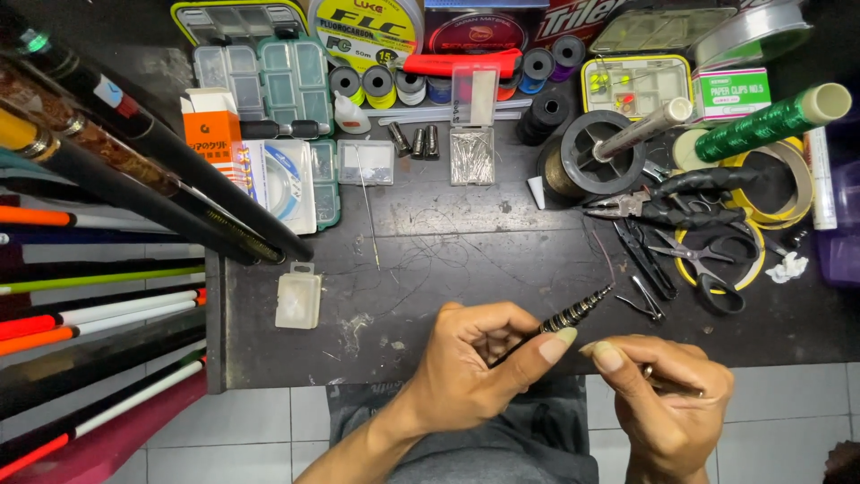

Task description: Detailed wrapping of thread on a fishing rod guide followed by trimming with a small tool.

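Black and thin, the ringed metal rod tip (573, 314) sits pinched in our left hand (479, 358), just over the near edge of the dark worktable (466, 233). Our right hand (667, 394) curls its fingers around a small brass piece (649, 371) just beside it.

A fishing-tackle workshop: a dark counter (466, 233) crowded with line spools (378, 82), tackle boxes (296, 76), pliers (658, 208) and scissors (703, 260), with rods (134, 170) racked alongside.
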